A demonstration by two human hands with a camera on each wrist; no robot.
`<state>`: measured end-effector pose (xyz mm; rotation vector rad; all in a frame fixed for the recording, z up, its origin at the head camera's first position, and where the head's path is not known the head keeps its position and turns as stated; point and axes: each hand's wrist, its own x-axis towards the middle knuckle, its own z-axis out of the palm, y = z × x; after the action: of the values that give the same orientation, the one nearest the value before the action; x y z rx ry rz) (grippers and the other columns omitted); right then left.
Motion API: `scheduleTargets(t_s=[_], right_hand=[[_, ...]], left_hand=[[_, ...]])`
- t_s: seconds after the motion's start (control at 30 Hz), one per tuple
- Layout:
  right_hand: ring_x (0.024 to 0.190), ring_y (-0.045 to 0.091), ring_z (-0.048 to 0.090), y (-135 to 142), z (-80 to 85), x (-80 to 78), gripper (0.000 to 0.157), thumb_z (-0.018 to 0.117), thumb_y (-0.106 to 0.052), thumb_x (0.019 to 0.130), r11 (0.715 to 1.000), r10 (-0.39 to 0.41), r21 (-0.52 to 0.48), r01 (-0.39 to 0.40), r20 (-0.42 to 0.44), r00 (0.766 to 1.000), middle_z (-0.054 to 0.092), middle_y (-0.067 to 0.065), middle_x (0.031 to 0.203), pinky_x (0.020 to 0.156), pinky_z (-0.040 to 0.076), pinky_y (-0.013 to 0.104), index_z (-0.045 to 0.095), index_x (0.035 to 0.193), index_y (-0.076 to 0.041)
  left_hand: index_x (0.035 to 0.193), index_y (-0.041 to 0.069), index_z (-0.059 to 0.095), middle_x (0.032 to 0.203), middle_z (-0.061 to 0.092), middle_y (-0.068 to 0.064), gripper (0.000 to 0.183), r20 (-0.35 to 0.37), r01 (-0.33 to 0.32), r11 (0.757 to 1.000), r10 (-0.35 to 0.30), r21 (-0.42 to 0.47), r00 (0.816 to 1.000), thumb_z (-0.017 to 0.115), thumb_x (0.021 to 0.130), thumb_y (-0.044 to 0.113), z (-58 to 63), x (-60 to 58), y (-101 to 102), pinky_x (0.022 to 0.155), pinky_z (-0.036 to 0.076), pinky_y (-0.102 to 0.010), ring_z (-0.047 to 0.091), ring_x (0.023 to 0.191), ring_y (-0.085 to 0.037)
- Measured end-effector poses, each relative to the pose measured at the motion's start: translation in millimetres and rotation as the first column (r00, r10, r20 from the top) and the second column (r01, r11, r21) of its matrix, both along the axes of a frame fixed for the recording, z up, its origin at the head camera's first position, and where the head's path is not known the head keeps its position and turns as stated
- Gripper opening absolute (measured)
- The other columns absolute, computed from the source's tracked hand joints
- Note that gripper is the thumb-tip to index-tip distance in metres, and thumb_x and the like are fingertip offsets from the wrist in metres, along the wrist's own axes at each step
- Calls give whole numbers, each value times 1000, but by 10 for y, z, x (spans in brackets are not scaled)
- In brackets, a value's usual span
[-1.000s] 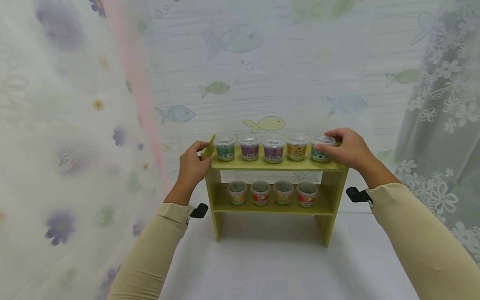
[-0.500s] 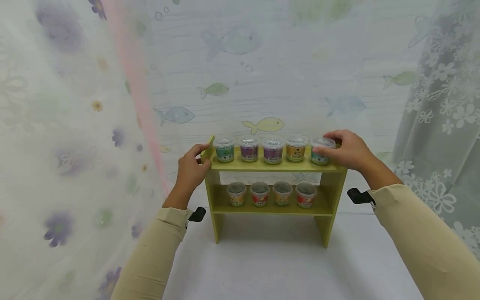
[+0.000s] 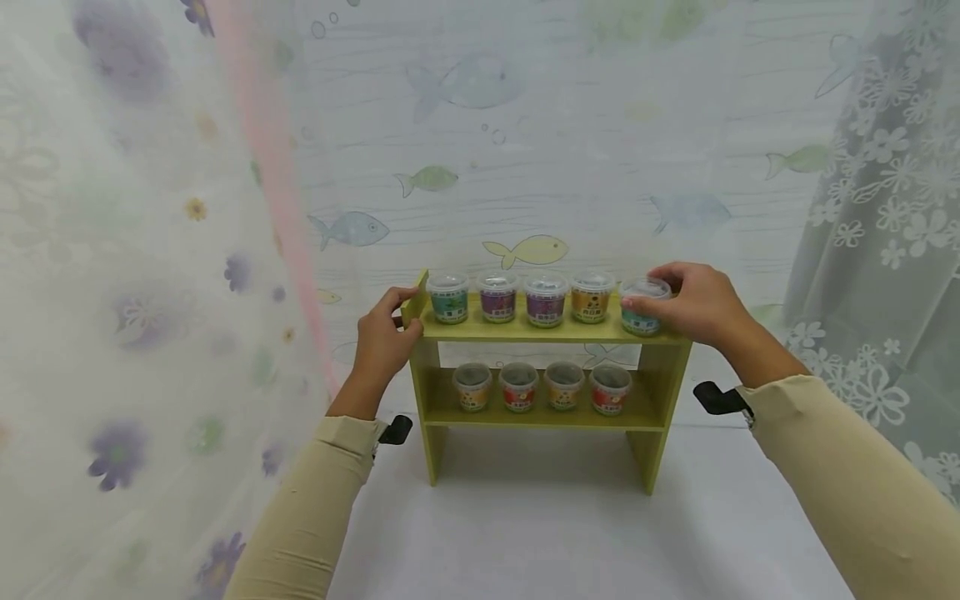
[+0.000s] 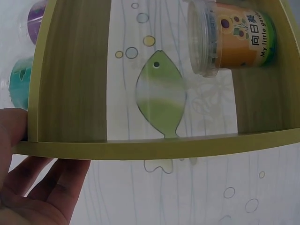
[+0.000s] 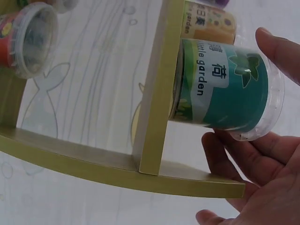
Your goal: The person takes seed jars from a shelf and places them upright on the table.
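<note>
Teal cup (image 5: 225,89) at the shelf's (image 3: 660,383) top right end, near front edge. Probably light, stiff, slick plastic; best pinched below the rim. Right hand (image 3: 701,304): fingers part-spread, curled round cup. Left hand (image 3: 384,333): fingers gripping shelf's left end.

Head view: soft, even, slightly dim light, apparently from overhead | here's faint shadow under the shelf (image 3: 555,335), greying the white tabletop (image 3: 555,550) | small glints dancing across the clear lids (image 3: 547,282) | curtain (image 3: 112,250) at far left, hazy | wrist views: shelf edges bowing with the lens, labels (image 4: 254,35) nicely readable
</note>
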<state>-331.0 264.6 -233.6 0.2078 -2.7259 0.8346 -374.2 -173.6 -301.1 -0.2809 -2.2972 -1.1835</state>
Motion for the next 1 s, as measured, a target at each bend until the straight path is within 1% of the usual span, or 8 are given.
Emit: scheduleTargets(t_s=[0.23, 0.37, 0.53, 0.63, 0.73, 0.83, 0.9, 1.0], right_hand=[[122, 37, 57, -79, -12, 67, 96, 71, -75, 79, 998, -15, -55, 13, -38, 999, 60, 22, 137, 98, 51, 57, 57, 144, -6], [125, 38, 55, -111, -25, 105, 95, 72, -76, 78, 998, -22, -53, 18, -68, 997, 60, 21, 139, 100, 49, 59, 58, 143, -8], [126, 36, 56, -156, -36, 172, 89, 74, -73, 79, 997, -9, -77, 0, -113, 994, 62, 18, 138, 97, 50, 57, 59, 141, -11], [121, 33, 60, -209, -32, 243, 84, 76, -68, 80, 994, 10, -107, -24, -127, 992, 64, 16, 134, 91, 53, 51, 59, 141, -12], [115, 31, 65, -285, -40, 302, 80, 79, -64, 81, 990, 31, -134, -49, -130, 991, 67, 15, 129, 82, 56, 39, 60, 139, -12], [111, 29, 66, -372, -64, 339, 78, 80, -63, 80, 988, 45, -144, -64, -131, 990, 68, 15, 124, 75, 54, 29, 61, 137, -12], [112, 29, 66, -426, -90, 357, 77, 80, -63, 80, 987, 49, -147, -69, -137, 989, 69, 14, 123, 74, 54, 27, 62, 136, -12], [111, 27, 65, -498, -138, 378, 76, 81, -62, 80, 986, 59, -148, -80, -140, 988, 70, 12, 120, 74, 55, 28, 63, 136, -12]], left_hand=[[143, 25, 59, 150, 58, -9, 47, -10, 3, 1000, -3, 17, 1000, 64, 98, 13, -23, -2, -1, 83, 62, -50, 69, 119, -38], [144, 26, 59, 150, 58, -9, 48, -20, 6, 1000, -5, 27, 1000, 64, 98, 13, -34, -1, 0, 81, 63, -50, 69, 119, -38], [144, 25, 58, 151, 57, -9, 48, -28, 6, 1000, -5, 23, 1000, 63, 98, 12, -41, -3, 12, 80, 63, -50, 69, 120, -37], [144, 25, 58, 151, 57, -8, 48, -23, 2, 1000, -2, 19, 1000, 63, 98, 12, -31, 5, 18, 79, 63, -50, 69, 120, -36], [144, 26, 57, 151, 58, -8, 48, -13, -7, 1000, 7, 22, 1000, 62, 98, 13, -23, 13, 18, 80, 63, -50, 70, 119, -36], [146, 25, 55, 151, 57, -10, 50, -3, -13, 1000, 14, 26, 1000, 62, 97, 13, -15, 17, 24, 83, 62, -51, 69, 120, -38], [147, 23, 52, 152, 56, -11, 52, 1, -18, 999, 18, 30, 1000, 62, 97, 12, -11, 17, 30, 84, 62, -52, 69, 120, -39], [147, 20, 51, 153, 55, -10, 52, 7, -23, 999, 22, 40, 1000, 62, 97, 13, -11, 24, 39, 86, 61, -52, 68, 121, -39]])
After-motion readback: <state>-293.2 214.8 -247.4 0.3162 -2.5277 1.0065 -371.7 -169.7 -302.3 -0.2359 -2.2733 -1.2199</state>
